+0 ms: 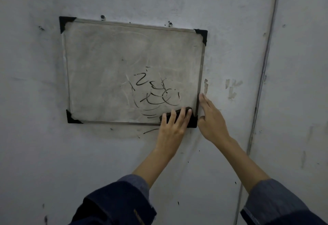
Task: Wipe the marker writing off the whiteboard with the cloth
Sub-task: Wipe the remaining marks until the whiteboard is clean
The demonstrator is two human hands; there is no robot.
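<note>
Our left hand (173, 127) lay flat on a dark, block-shaped wiping cloth (179, 115), fingers straight and spread, pressing it against the lower right corner of the board. Whether the thumb curled round the cloth's edge we could not tell. Our right hand (211, 120) sat just to the right of the left, fingers straight and close together, resting against the grey painted wall (292, 100) and touching the board's right frame edge; it held nothing.

Under both hands hung the small rectangular whiteboard with a silver metal frame and black plastic corners (110, 68), tilted slightly, its surface smeared grey. Just above and to the left of our left fingers ran the black marker writing (156, 91), a cluster of loops and strokes, with a few short streaks beside the cloth. One dark marker stroke (150, 131) lay on the wall below the frame, just left of our left wrist.

Dark blue sleeves (120, 201) covered both forearms below the hands. Well to the right of our right hand a thin conduit (264, 75) ran up the wall, and between it and that hand were patches of chipped paint (232, 89).
</note>
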